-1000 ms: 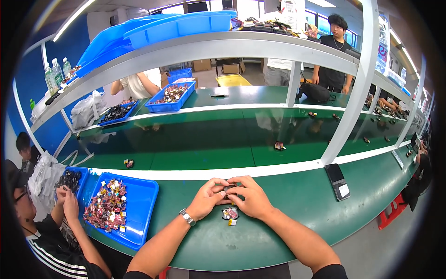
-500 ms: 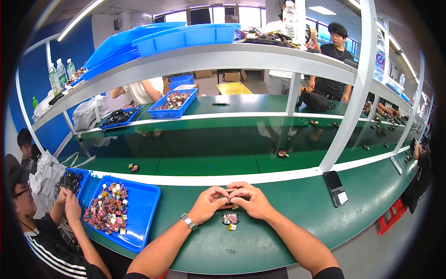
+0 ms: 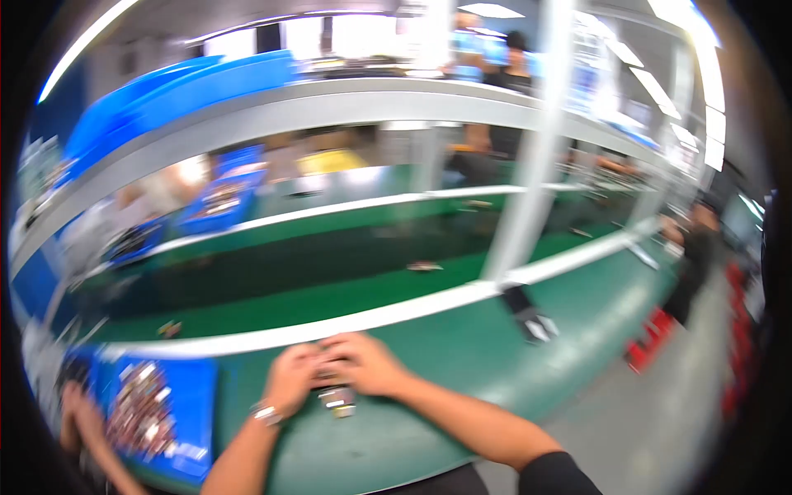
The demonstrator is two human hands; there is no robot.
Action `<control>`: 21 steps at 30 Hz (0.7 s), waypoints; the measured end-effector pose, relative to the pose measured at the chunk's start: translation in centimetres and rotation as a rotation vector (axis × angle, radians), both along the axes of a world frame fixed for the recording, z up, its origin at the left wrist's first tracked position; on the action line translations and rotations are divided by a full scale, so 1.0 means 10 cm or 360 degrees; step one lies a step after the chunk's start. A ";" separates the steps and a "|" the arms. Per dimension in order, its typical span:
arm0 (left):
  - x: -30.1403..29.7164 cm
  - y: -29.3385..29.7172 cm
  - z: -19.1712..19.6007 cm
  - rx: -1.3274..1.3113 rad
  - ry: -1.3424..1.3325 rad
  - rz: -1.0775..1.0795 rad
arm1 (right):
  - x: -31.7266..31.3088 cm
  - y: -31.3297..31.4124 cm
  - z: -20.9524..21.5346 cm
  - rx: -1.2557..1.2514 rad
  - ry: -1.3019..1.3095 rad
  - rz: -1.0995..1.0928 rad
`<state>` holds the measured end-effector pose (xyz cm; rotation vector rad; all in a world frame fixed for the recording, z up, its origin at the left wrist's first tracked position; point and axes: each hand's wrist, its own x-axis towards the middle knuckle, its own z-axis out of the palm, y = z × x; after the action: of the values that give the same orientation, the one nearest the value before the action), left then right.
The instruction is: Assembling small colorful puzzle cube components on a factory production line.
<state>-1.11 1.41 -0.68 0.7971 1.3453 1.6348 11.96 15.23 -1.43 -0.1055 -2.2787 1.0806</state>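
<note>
The picture is blurred by motion. My left hand point(image 3: 293, 378) and my right hand point(image 3: 367, 363) meet over the green table point(image 3: 429, 363), fingers curled together around a small dark part that is mostly hidden. A wristband shows on my left wrist. Just below my hands lie a few small light-coloured parts point(image 3: 337, 402) on the table top.
A blue tray point(image 3: 186, 412) of small mixed parts lies at my left, with another person's hand point(image 3: 78, 408) at it. A dark phone-like object point(image 3: 528, 313) lies to the right. A white upright post point(image 3: 524, 198), a green conveyor and blue bins on shelves stand beyond.
The view has swung and blurred, so my hands now appear lower left of centre. They stay together on the small part.
</note>
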 end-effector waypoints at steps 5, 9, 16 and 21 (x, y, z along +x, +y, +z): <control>-0.23 -0.21 -0.16 -0.0013 0.0221 0.0225 | -0.32 -0.24 -0.03 -0.0152 0.0102 0.0175; -0.13 -0.10 0.00 -0.0064 0.0129 0.0011 | -0.22 -0.08 -0.13 -0.0111 0.0165 0.0092; -0.03 -0.05 0.03 -0.0079 0.0261 0.0094 | -0.33 -0.14 -0.23 -0.0172 0.0260 -0.0015; -0.13 -0.12 -0.02 -0.0118 0.0306 0.0120 | -0.55 -0.20 -0.35 -0.0019 0.0413 -0.0130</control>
<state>-2.41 0.21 -0.86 0.8863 1.5787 1.5877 6.50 13.26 -4.89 -0.0586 -2.0194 1.0037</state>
